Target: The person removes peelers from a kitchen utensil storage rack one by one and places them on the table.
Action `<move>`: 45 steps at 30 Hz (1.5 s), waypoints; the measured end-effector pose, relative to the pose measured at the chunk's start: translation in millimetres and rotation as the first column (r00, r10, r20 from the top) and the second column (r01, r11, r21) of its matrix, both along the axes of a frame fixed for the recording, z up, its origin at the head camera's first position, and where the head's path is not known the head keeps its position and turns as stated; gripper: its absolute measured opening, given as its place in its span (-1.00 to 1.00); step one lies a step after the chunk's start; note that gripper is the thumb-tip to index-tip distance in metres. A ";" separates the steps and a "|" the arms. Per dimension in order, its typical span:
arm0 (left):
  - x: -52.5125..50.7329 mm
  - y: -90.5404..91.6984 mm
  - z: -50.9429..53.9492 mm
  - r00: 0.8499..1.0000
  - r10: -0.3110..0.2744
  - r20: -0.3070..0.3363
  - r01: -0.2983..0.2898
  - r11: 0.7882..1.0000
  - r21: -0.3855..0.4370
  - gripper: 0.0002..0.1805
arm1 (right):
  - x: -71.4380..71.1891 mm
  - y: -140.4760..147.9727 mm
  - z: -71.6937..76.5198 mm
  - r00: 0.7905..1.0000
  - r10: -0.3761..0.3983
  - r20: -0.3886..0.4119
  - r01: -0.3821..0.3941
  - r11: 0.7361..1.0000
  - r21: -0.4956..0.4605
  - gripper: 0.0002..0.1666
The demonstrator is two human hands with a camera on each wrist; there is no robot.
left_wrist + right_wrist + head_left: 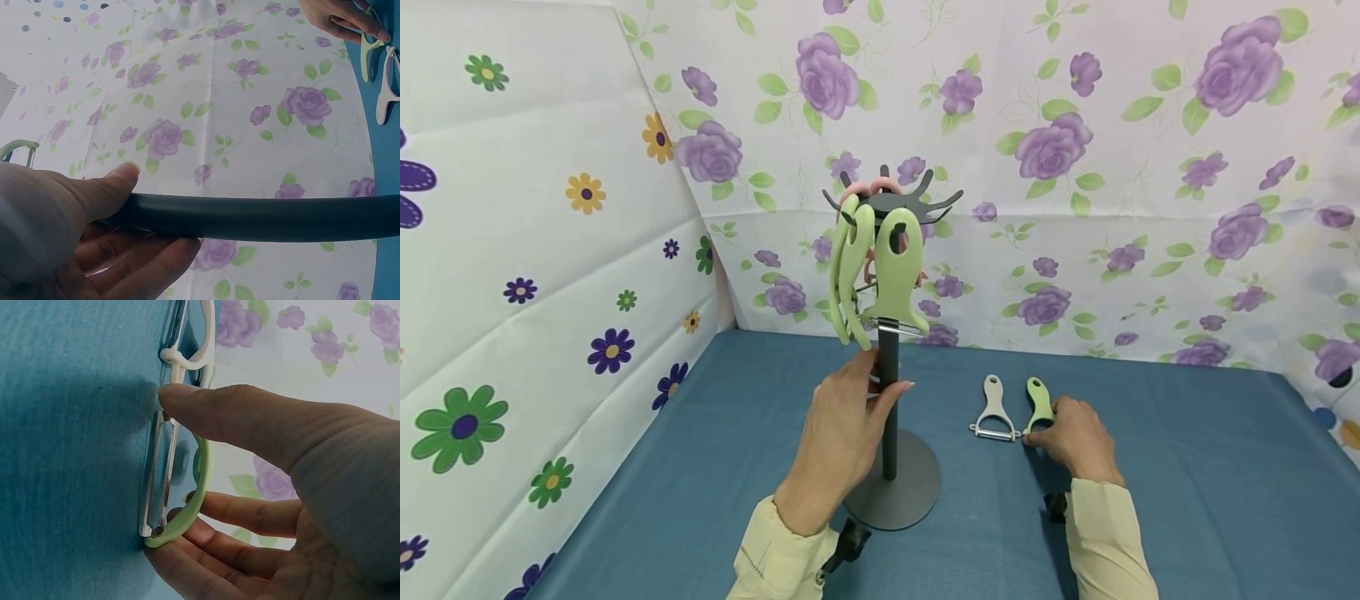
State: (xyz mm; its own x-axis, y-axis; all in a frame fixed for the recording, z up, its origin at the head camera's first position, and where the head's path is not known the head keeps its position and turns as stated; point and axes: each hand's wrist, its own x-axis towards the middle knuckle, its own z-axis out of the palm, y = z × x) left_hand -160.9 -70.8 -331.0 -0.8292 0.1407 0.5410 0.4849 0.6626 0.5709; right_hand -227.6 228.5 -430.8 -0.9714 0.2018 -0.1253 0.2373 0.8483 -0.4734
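Observation:
A dark stand with a curved-arm top [891, 204] rises from a round base [913, 500]. Its pole [888, 417] is held by my left hand [842, 421], thumb on one side and fingers on the other, below several green peelers [898, 258] hung from the hooks. Pink peelers [886, 184] hang behind, partly hidden. On the table my right hand [1078, 437] pinches the head of a green peeler [1040, 398]; in the right wrist view its metal blade [153, 475] lies between thumb and fingers. Just left of it is a white peeler [993, 396].
A blue cloth [1217, 500] covers the table. Flowered sheets [1120, 92] hang behind it and along the left side [535, 275]. Dark wrist straps [850, 542] show at the sleeve cuffs.

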 end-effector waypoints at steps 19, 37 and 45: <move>-0.6 -2.4 0.7 1.000 0.008 0.018 -0.008 1.000 -0.010 -0.73 | -2.3 -5.1 -2.4 1.000 -0.005 -0.017 0.005 1.000 0.012 -0.52; -1.0 -4.9 2.7 0.999 0.018 0.035 -0.018 1.000 -0.010 -0.74 | -4.8 -10.2 0.7 1.000 0.001 -0.002 -0.001 0.999 0.036 -0.48; -1.1 -0.8 3.3 0.998 0.005 0.062 -0.003 1.000 -0.018 -0.74 | -3.8 -3.8 0.1 1.000 0.007 0.012 -0.007 0.999 0.044 -0.45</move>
State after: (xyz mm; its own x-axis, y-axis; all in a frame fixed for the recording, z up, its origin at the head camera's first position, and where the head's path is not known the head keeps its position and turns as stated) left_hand -161.9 -71.6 -327.7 -0.8618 0.1464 0.4857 0.4460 0.6748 0.5880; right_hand -231.4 224.7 -430.7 -0.9712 0.2005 -0.1284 0.2368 0.8698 -0.4329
